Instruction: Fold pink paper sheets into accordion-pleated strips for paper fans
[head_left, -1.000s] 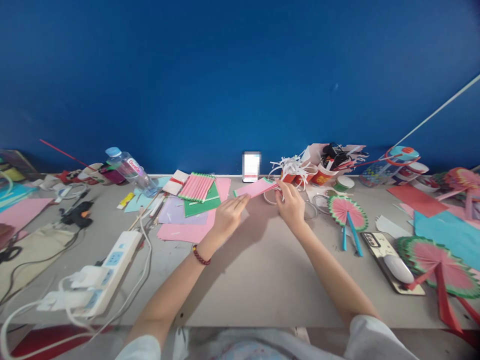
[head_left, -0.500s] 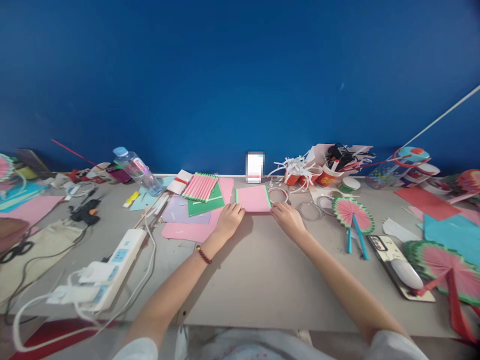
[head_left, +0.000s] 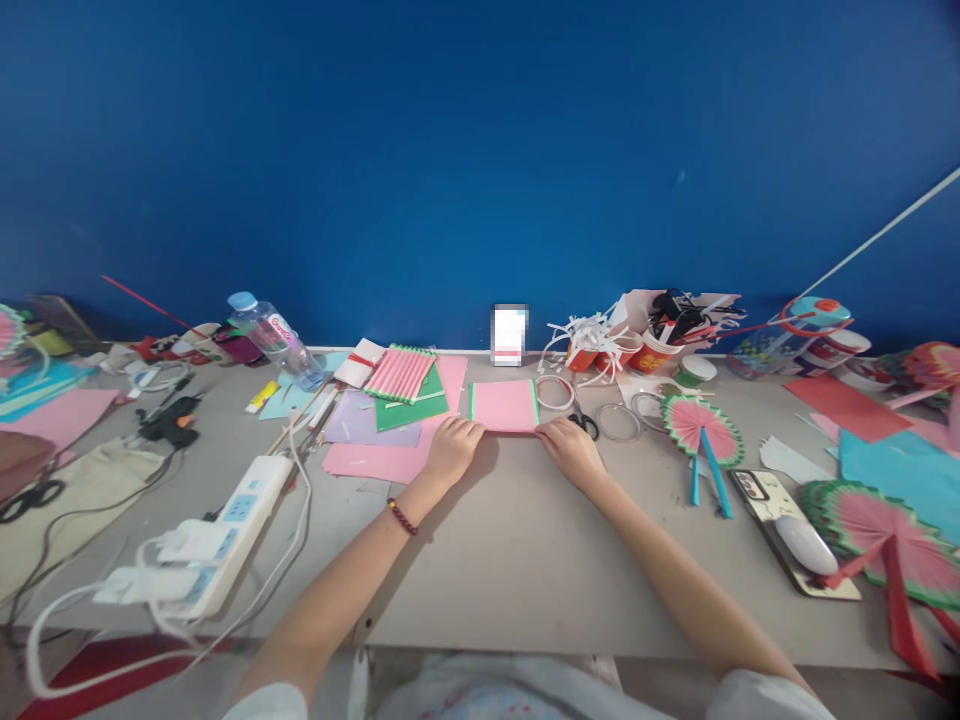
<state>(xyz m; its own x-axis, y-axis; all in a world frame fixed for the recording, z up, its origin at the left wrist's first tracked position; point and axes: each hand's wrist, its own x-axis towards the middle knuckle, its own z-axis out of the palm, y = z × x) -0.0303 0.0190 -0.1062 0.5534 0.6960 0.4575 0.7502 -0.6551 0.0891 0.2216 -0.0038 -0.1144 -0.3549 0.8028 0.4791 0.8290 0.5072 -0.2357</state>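
A pink sheet of paper with green strips along its left and right edges lies on the table between my hands. Its near edge shows a narrow folded band. My left hand pinches the near left corner, fingers closed on the paper. At the near right corner my right hand grips the same sheet. Left of it, a pleated pink paper with green ends rests on a green sheet. Scissors lie just beyond my right hand, partly hidden by it.
On the left are a power strip, a water bottle and a glue gun. Paper fans, a phone with a mouse on it, and cups of tools stand or lie on the right.
Both hands have drawn slightly nearer to me, with the near edge of the pink sheet between them. The scissors behind my right hand now show.
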